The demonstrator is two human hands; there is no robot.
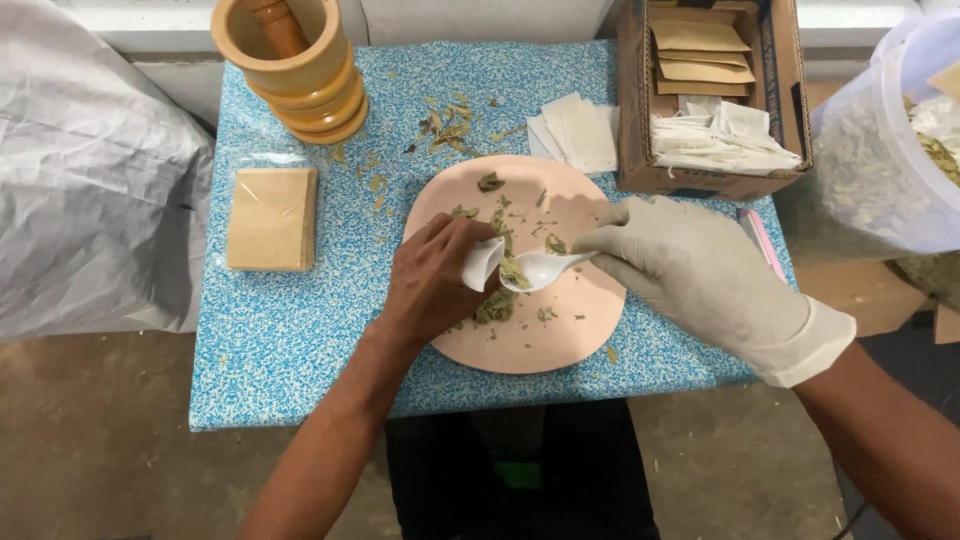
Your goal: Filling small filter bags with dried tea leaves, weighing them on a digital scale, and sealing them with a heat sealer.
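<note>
plate (520,345) mid-table (290,350) | leaves (497,305) on plate, some loose behind it | mortar (295,65) back left, pestle (278,22) in it | packet (271,218) left of plate | sachets (577,130) behind plate | box (700,90) back right, envelopes inside | tub (890,150) far right, possibly off table | hands meet over plate

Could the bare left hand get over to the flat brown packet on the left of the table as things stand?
Probably yes: the brown packet lies in the open on the blue table, nothing between. But the left hand holds a small white sachet over the pink plate.
</note>
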